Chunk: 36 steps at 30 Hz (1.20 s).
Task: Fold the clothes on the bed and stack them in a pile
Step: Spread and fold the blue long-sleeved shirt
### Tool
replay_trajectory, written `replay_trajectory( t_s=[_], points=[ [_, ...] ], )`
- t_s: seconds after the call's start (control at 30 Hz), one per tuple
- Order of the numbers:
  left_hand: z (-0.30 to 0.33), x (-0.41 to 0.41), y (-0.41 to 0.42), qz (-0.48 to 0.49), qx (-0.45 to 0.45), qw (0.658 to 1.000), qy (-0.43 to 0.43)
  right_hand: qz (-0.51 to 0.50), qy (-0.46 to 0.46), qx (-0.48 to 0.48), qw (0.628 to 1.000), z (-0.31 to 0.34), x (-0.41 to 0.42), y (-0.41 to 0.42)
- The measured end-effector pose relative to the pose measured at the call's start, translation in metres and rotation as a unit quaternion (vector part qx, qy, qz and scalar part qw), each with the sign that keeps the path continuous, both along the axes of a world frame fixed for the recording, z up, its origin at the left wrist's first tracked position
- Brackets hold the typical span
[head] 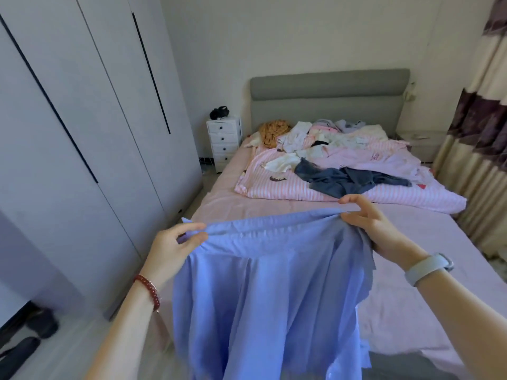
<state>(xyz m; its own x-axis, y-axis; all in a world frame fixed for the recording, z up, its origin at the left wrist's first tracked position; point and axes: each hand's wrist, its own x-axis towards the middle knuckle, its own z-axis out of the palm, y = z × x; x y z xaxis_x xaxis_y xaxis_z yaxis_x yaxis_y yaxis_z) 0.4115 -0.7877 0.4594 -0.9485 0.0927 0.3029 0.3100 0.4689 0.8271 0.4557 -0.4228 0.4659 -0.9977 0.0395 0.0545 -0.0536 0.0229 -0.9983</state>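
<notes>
The blue garment (pixel 263 283) is held up over the foot of the bed (pixel 411 311), its top edge pinched by the left hand (pixel 172 248) and right hand (pixel 367 223), and should be kept taut and level before being laid flat.

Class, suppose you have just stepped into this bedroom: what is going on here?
A person is holding up a blue garment by its top edge, the left hand pinching one end and the right hand the other, so it hangs in front of the bed. Nothing looks folded yet: dark jeans, an orange patterned piece and pale clothes lie loose on the pink striped quilt.
</notes>
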Motion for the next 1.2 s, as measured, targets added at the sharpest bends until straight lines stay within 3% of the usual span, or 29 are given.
replay_trajectory(
  t_s=[0.1, 0.17, 0.27, 0.5, 0.63, 0.8, 0.93, 1.03, 1.13, 1.2],
  points=[
    [-0.009, -0.01, 0.004, 0.02, -0.088, 0.996, -0.019, 0.013, 0.046, 0.134, 0.99, -0.01, -0.003, 0.003],
    [-0.011, -0.015, 0.01, 0.053, -0.142, 0.988, 0.005, 0.004, 0.075, 0.262, 0.962, -0.016, -0.005, 0.005],
    [-0.015, -0.018, 0.02, 0.082, -0.182, 0.979, 0.042, 0.014, 0.064, 0.33, 0.942, -0.028, -0.005, 0.01],
    [-0.022, -0.015, 0.053, 0.127, -0.139, 0.963, 0.192, 0.023, 0.051, 0.35, 0.935, -0.044, 0.023, 0.029],
    [-0.026, -0.006, 0.072, 0.144, -0.036, 0.977, 0.15, 0.064, -0.017, 0.379, 0.923, -0.063, 0.037, 0.031],
    [-0.033, 0.0, 0.084, 0.147, 0.016, 0.983, 0.107, 0.132, -0.062, 0.478, 0.866, -0.085, 0.062, 0.026],
    [-0.036, 0.012, 0.09, 0.14, 0.003, 0.984, 0.11, -0.001, 0.011, 0.519, 0.855, -0.085, 0.081, 0.028],
    [-0.044, 0.028, 0.091, 0.144, -0.066, 0.981, 0.115, -0.153, 0.084, 0.577, 0.798, -0.083, 0.098, 0.032],
    [-0.055, 0.039, 0.09, 0.134, -0.132, 0.977, 0.098, -0.233, 0.023, 0.571, 0.787, -0.081, 0.113, 0.032],
    [-0.059, 0.038, 0.09, 0.106, -0.099, 0.987, 0.066, -0.272, -0.008, 0.559, 0.783, -0.08, 0.115, 0.029]
  ],
)
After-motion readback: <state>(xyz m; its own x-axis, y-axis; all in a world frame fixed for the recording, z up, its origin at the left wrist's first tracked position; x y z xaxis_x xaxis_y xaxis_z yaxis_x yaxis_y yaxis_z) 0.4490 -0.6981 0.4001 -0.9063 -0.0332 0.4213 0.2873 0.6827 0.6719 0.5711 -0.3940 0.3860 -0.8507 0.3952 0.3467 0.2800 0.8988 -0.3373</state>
